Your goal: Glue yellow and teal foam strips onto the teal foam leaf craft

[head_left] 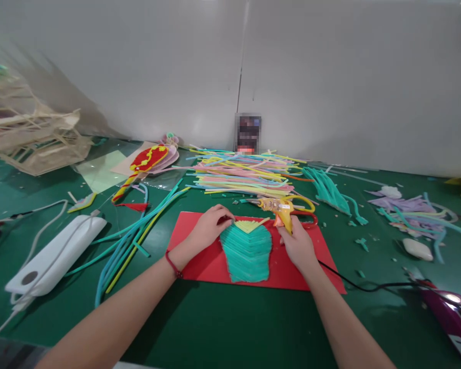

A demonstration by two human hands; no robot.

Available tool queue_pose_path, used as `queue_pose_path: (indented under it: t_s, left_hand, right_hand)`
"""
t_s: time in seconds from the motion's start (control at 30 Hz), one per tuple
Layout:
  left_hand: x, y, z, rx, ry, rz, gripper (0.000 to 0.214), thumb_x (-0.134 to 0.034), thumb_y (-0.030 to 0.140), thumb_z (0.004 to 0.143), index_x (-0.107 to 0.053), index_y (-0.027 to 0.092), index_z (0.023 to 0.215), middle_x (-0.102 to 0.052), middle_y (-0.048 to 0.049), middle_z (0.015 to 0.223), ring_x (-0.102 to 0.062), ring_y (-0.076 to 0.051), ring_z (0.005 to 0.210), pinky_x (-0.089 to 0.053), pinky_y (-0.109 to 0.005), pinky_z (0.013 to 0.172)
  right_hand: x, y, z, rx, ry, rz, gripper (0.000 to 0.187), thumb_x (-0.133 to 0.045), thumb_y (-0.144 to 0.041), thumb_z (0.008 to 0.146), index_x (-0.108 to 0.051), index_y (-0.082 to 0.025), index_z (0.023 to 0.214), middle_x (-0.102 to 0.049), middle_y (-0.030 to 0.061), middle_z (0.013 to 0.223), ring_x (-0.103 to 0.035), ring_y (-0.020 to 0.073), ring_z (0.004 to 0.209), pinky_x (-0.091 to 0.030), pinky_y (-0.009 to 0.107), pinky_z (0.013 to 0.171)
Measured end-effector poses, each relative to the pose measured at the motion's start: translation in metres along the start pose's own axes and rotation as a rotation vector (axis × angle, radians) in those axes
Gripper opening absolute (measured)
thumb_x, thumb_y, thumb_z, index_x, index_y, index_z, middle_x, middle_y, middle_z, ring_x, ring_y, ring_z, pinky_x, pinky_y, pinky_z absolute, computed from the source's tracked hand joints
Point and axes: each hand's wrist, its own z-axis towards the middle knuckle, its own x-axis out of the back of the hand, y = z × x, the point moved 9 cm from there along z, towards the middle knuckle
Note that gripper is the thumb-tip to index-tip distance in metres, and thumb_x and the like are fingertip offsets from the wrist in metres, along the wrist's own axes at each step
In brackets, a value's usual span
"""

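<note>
A sheet of red card [200, 269] lies in front of me with a teal piece [249, 259] on it, made of pipe cleaner strips laid side by side in V-shaped rows. Yellow pipe cleaner strips [249, 226] form a V along its top edge. My left hand [214, 224] pinches at the left end of the yellow strips, its fingertips close to the card. In my right hand [299, 245] is a yellow glue gun [285, 215], its nozzle pointing left above the card's far edge. Scissors [309, 204] with yellow and red-orange handles lie just behind the gun.
Loose pastel pipe cleaners [246, 171] are heaped behind the card. A white power bank [57, 256] with cables and a red-yellow fan shape [149, 158] are at left. Teal strips [330, 190], scraps and a purple tool [447, 312] occupy the right. A phone [248, 133] leans on the wall.
</note>
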Motion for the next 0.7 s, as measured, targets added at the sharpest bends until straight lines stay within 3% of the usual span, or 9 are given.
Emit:
queue_pose_path:
  t_s: [0.1,0.37,0.7]
  left_hand:
    - [0.0,-0.004,0.0,0.033,0.002,-0.077,0.006,-0.059,0.016,0.084,-0.064,0.019,0.085,-0.061,-0.003,0.092,-0.059,-0.017,0.089,-0.048,-0.029,0.078]
    - [0.0,-0.004,-0.002,0.007,-0.005,-0.153,0.005,-0.059,0.019,0.083,-0.06,0.02,0.078,-0.06,-0.002,0.088,-0.058,-0.017,0.087,-0.046,-0.029,0.077]
    - [0.004,-0.01,-0.003,0.088,0.01,-0.33,0.005,-0.059,0.018,0.08,-0.061,0.019,0.076,-0.062,-0.002,0.086,-0.059,-0.016,0.082,-0.045,-0.029,0.077]
  right_hand:
    - [-0.001,0.001,-0.001,0.033,-0.023,0.128,0.023,-0.041,-0.046,0.079,-0.044,-0.025,0.087,-0.052,-0.0046,0.055,-0.056,0.0195,0.056,-0.038,0.027,0.055]
    - [0.005,-0.005,-0.012,-0.004,0.027,-0.022,0.033,-0.044,-0.05,0.075,-0.046,-0.024,0.095,-0.059,0.0022,0.071,-0.055,0.0214,0.059,-0.037,0.029,0.052]
    - [0.013,-0.019,-0.019,0.026,0.003,0.001,0.046,-0.058,-0.061,0.065,-0.044,-0.023,0.088,-0.053,-0.0021,0.066,-0.05,0.0171,0.056,-0.04,0.028,0.051]
